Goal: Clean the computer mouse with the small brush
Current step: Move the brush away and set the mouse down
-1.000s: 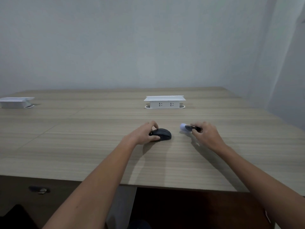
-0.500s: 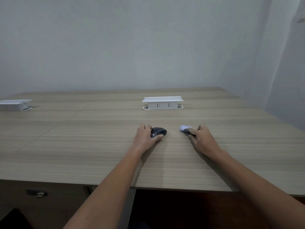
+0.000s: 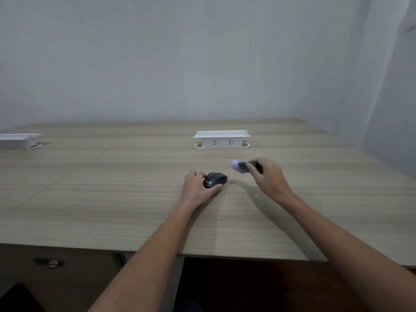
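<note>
Out near the middle of the pale wood-grain laminate desk (image 3: 112,199), the small dark grey plastic computer mouse (image 3: 215,179) sits flat, and the person's left hand (image 3: 199,190) is on it from the seven o'clock side, thumb along the near flank and fingers curled over the far one, so it looks pinned rather than lifted. At about two o'clock from the mouse, just off its nose and raised above the desk, the right hand (image 3: 269,179) has its fingers pinched shut round the short black-handled small brush with a pale, soft-looking head (image 3: 244,167), the head pointing left toward the mouse but not touching it; motion blur hides the exact finger placement. The mouse looks light, hard and smooth, so it would likely skate under brushing unless gripped by its side walls, which is where the left hand has it. The shell should take firm strokes; the wheel and button seams probably want a lighter touch. The brush seems to weigh almost nothing, with a stiff handle and yielding tip; the hold falls at the handle's rear end, leaving the head free. Behind, at twelve o'clock, stands a white pop-up socket box (image 3: 221,140), well apart, with a second white box (image 3: 19,140) away at ten o'clock. No brushing has begun yet, by the look of it.
</note>
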`<state>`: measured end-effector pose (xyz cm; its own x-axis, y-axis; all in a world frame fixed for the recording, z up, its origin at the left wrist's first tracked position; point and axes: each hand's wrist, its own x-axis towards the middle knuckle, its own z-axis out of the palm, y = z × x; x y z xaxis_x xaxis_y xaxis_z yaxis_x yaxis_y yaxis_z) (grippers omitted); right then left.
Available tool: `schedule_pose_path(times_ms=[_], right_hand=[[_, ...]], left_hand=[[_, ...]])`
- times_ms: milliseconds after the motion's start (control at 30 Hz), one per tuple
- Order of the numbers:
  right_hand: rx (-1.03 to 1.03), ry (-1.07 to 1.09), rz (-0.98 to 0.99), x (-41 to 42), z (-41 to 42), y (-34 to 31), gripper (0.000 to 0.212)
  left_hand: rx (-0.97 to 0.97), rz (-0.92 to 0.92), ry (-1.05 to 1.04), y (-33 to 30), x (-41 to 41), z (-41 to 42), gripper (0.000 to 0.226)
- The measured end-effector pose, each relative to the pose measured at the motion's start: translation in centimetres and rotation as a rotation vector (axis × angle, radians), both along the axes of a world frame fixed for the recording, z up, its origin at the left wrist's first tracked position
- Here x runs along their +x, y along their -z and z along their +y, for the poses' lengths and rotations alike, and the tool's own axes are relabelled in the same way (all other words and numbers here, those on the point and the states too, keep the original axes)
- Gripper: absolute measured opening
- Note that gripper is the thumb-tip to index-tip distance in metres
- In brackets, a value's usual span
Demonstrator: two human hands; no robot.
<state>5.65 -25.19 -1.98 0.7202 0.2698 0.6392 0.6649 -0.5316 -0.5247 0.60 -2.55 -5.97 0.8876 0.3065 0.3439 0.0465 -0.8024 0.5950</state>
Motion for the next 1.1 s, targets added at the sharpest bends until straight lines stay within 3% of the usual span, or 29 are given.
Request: schedule_pose_path(times_ms=[100, 267, 500, 733, 900, 1100], right_hand=[[0.041, -0.099, 0.056, -0.7, 1.6, -2.1, 0.019], [-0.137, -0.260, 0.159, -0.4, 3.4, -2.1, 0.018], [-0.169, -0.102, 0.076, 1.5, 3.8, -1.5, 0.015], [-0.148, -0.215, 0.174, 0.7, 4.9, -1.7, 0.015], [-0.224, -0.044, 0.058, 2.4, 3.5, -0.8, 0.013], [-0.283, -0.003, -0.044, 2.4, 0.2, 1.0, 0.019]], left_hand=[[0.001, 0.015, 0.019, -0.3, -0.1, 0.2, 0.059], [-0.023, 0.030, 0.060, -0.4, -0.2, 0.7, 0.056], [-0.041, 0.017, 0.065, -0.5, -0.1, 1.0, 0.057], [-0.064, 0.020, 0.058, -0.5, -0.1, 0.9, 0.057], [-0.066, 0.013, 0.051, -0.5, 0.0, 0.9, 0.059], [-0.087, -0.018, 0.056, -0.3, -0.2, 0.7, 0.056]])
